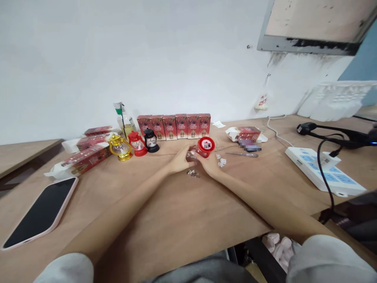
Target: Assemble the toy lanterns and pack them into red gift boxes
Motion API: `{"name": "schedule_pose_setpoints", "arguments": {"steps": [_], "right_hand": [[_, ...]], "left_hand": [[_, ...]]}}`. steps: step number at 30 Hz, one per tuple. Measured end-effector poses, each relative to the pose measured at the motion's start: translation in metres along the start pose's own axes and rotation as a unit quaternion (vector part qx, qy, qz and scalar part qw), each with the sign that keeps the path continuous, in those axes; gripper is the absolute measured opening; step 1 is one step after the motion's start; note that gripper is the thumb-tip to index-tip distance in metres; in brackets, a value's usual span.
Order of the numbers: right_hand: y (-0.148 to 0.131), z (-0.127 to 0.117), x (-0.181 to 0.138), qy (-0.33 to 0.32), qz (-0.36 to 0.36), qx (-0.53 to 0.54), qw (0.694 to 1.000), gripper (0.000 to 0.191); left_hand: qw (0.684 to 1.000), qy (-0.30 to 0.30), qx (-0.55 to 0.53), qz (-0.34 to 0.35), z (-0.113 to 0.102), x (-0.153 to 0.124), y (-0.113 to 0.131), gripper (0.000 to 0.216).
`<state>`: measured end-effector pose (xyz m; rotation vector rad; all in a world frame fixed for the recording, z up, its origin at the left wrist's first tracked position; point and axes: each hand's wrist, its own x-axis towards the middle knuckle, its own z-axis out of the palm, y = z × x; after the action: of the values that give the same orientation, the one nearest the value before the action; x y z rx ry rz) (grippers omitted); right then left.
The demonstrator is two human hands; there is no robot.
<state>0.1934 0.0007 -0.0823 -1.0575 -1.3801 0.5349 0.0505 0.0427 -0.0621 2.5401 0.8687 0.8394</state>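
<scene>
Between my two hands is a small red lantern (pixel 206 144), tipped so that its round base with a white and dark centre faces me. My left hand (pixel 181 160) is curled around its far end, which the fingers mostly hide. My right hand (pixel 209 164) grips the near side, its thumb reaching toward the left fingers. Just below the hands lie small metal-looking pieces (pixel 193 173). Little white pieces (pixel 222 162) are scattered to the right, beside a thin screwdriver-like tool (pixel 242 155). Gold (pixel 120 147), red (pixel 137 144) and black (pixel 151 140) lanterns stand upright to the left.
Several red printed boxes (pixel 169 127) line the wall. Opened boxes (pixel 85 159) lie at left, another (pixel 246 133) at right. A phone (pixel 41 212) rests front left. At right are a white power strip (pixel 324 171) with cables and a black headset-like device (pixel 332 135).
</scene>
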Motion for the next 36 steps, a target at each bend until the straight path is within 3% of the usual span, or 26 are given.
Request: {"name": "schedule_pose_setpoints", "arguments": {"steps": [2,6,9,12,15,19,24,29,32,36], "right_hand": [[-0.008,0.003,-0.008,-0.058,-0.029,-0.020,0.998,0.040],[-0.025,0.009,-0.024,-0.176,-0.107,-0.082,0.975,0.061],[-0.034,0.011,-0.030,-0.240,-0.136,-0.083,0.958,0.068],[-0.036,0.007,-0.025,-0.213,-0.131,-0.082,0.965,0.055],[-0.027,-0.005,-0.009,-0.083,-0.121,-0.194,0.970,0.042],[-0.005,-0.028,0.012,-0.008,-0.070,-0.435,0.898,0.037],[0.005,-0.038,0.016,-0.076,0.032,-0.537,0.839,0.038],[-0.014,-0.033,0.013,-0.160,0.035,-0.538,0.827,0.028],[-0.021,-0.029,0.012,-0.172,-0.004,-0.479,0.861,0.025],[-0.023,-0.019,0.005,-0.118,-0.037,-0.175,0.977,0.024]], "left_hand": [[0.996,0.029,-0.076,0.026,-0.004,-0.012,0.002,0.068],[0.987,0.102,-0.113,0.053,-0.014,-0.034,0.003,0.057],[0.982,0.132,-0.137,0.006,-0.022,-0.043,0.005,0.049],[0.965,0.197,-0.156,-0.076,-0.033,-0.049,0.004,0.043],[0.940,0.284,-0.153,-0.112,-0.042,-0.059,-0.004,0.045],[0.921,0.334,-0.137,-0.150,-0.045,-0.075,-0.015,0.040],[0.931,0.314,-0.113,-0.146,-0.039,-0.082,-0.008,0.040],[0.954,0.291,0.003,-0.076,-0.038,-0.083,0.001,0.044],[0.960,0.273,0.030,-0.042,-0.040,-0.084,0.001,0.041],[0.975,0.214,0.044,-0.028,-0.041,-0.086,0.000,0.039]]}}
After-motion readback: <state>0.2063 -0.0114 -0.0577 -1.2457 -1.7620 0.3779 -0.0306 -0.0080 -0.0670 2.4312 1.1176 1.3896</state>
